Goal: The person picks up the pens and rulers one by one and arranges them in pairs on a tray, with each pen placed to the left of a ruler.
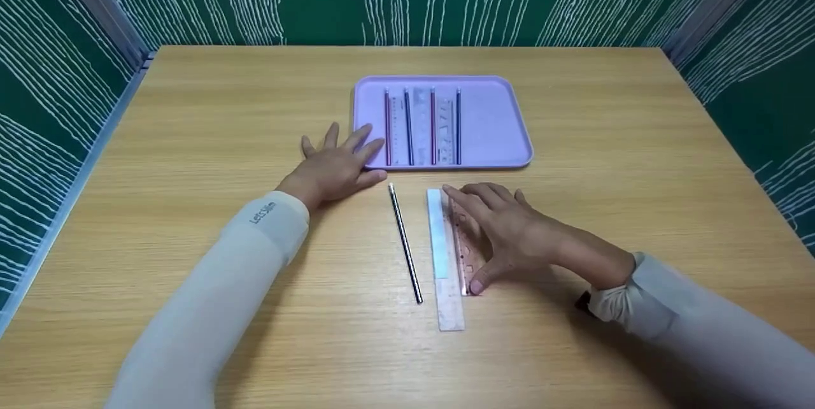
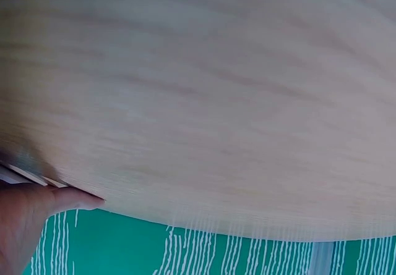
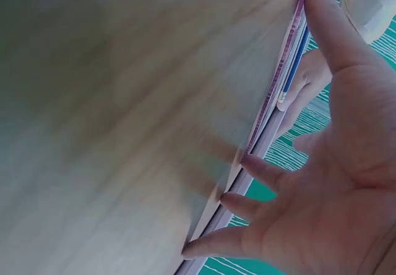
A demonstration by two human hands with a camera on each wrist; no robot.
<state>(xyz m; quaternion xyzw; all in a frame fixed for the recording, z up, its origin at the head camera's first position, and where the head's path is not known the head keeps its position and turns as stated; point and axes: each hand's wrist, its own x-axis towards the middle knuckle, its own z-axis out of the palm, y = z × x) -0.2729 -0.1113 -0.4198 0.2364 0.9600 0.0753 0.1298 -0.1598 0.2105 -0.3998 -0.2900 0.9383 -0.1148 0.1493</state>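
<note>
My right hand (image 1: pixel 512 230) spans a pink translucent ruler (image 1: pixel 466 255) lying on the table, its thumb at the near end and its index finger at the far end; the right wrist view shows the other fingers (image 3: pixel 213 244) spread, tips on the table. Along the pink ruler's left side lies a pale ruler (image 1: pixel 451 307) with a light-blue upper part. Further left is a dark striped pencil (image 1: pixel 405 243), touched by neither hand. With fingers spread, my left hand (image 1: pixel 334 170) rests at the near-left corner of a purple tray (image 1: pixel 496 125).
Inside the tray, red pencils (image 1: pixel 433 129) and dark pencils (image 1: pixel 458 129) alternate with clear rulers (image 1: pixel 421 129), side by side in its left and middle part. The wooden table (image 1: pixel 223 109) meets green walls (image 1: pixel 318 1) with white streaks.
</note>
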